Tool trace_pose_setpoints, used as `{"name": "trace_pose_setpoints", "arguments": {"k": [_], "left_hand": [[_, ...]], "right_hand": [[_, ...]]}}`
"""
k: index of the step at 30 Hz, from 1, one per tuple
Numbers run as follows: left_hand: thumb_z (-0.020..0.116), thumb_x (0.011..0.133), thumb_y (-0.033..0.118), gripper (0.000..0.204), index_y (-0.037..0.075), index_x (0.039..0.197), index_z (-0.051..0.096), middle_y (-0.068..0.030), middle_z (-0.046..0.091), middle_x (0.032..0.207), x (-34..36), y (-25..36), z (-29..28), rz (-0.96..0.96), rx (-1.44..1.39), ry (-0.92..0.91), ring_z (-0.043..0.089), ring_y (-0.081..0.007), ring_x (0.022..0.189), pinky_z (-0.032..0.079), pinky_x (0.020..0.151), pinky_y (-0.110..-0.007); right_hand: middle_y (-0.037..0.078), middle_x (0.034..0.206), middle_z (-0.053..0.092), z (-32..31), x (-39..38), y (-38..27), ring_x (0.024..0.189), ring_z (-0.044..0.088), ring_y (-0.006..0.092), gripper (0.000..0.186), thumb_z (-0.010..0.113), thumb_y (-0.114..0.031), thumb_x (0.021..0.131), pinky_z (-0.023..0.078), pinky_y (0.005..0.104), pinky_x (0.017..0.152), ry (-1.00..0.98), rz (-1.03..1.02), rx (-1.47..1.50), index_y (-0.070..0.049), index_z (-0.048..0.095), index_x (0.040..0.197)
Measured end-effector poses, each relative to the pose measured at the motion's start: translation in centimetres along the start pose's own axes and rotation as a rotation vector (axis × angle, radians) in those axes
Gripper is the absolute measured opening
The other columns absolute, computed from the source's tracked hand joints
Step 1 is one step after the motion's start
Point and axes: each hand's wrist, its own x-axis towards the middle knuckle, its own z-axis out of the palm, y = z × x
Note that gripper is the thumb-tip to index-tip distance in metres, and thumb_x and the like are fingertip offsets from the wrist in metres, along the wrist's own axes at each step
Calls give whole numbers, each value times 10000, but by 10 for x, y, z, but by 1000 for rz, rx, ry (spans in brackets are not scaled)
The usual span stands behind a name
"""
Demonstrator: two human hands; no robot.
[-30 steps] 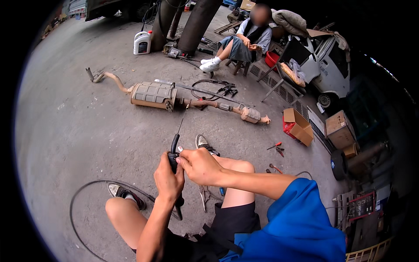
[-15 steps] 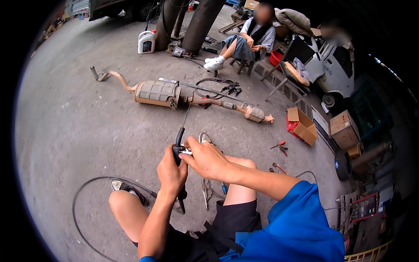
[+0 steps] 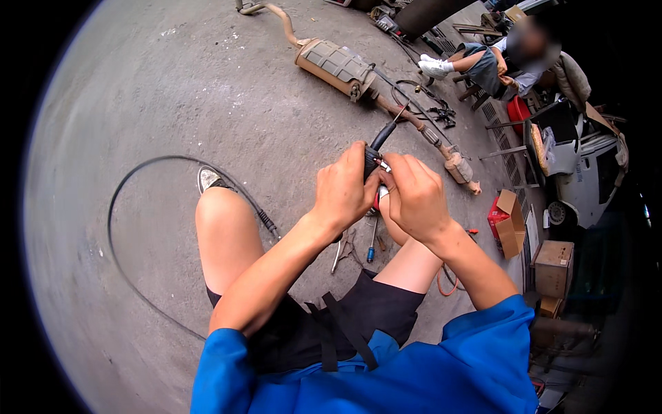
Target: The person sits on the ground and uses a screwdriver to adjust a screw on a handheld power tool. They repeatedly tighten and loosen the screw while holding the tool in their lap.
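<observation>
My left hand (image 3: 341, 186) is closed around the black handle of what looks like a welding torch (image 3: 372, 157), which points up and away between my knees. From its tapered tip a thin rod (image 3: 400, 112) sticks out toward the far side. Against the torch's side my right hand (image 3: 417, 196) pinches a small silvery-white piece (image 3: 385, 165) between thumb and fingers; whether it is fixed to the torch I cannot tell. Beyond lies a rusty exhaust with its muffler (image 3: 336, 67) on the concrete. My fingers hide much of the torch.
A black cable (image 3: 114, 200) loops across the floor at left. Below my hands lies a blue-handled tool (image 3: 371, 254). At right are an open carton (image 3: 509, 224) and a closed box (image 3: 554, 269). A seated person (image 3: 493, 65) is at the far right, near a red basin (image 3: 517, 110).
The view has swung left, so the exhaust, person and cartons appear further right. Both hands remain at the torch and are higher in the picture; the torch leans more to the right.
</observation>
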Motion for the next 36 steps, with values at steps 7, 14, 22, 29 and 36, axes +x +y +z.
{"name": "trace_pose_setpoints", "arguments": {"k": [7, 14, 22, 29, 36], "left_hand": [[697, 814, 119, 389, -11, 1144, 535, -214, 655, 826, -5, -4, 1, 35, 34, 56, 653, -422, 769, 507, 639, -467], [673, 871, 141, 342, -22, 1147, 555, -195, 678, 819, 1, -4, 3, 23, -26, 102, 691, -354, 729, 527, 651, -406], [657, 943, 318, 407, -40, 1106, 552, -162, 675, 948, 22, -30, -44, -397, -792, 42, 699, -240, 799, 565, 717, -340], [506, 1001, 405, 495, -71, 1132, 542, -222, 648, 1052, 19, -58, -64, -483, -977, -70, 680, -309, 903, 533, 855, -413], [401, 1011, 544, 571, 8, 1106, 572, -166, 663, 1024, -4, -114, -82, -851, -880, 77, 683, -282, 930, 534, 641, -293]], "right_hand": [[177, 725, 650, -2, 9, -11, 598, 628, 251, 139, 647, -61, 863, 472, 352, 551, -61, 464, 415, 68, 636, 915], [146, 660, 651, -12, 18, -16, 540, 599, 173, 232, 686, -159, 866, 458, 331, 520, -30, 383, 229, 66, 651, 912], [-2, 689, 566, -33, -7, -22, 589, 473, 32, 191, 581, -151, 992, 362, 195, 507, 246, 715, 818, 38, 610, 983], [44, 756, 594, 66, -39, 18, 615, 545, 84, 245, 563, -175, 997, 409, 211, 507, 184, 999, 1222, 47, 536, 1098], [42, 819, 564, 233, -147, 113, 670, 544, 140, 62, 523, -123, 871, 440, 293, 530, 338, 1564, 1419, -69, 530, 901]]}}
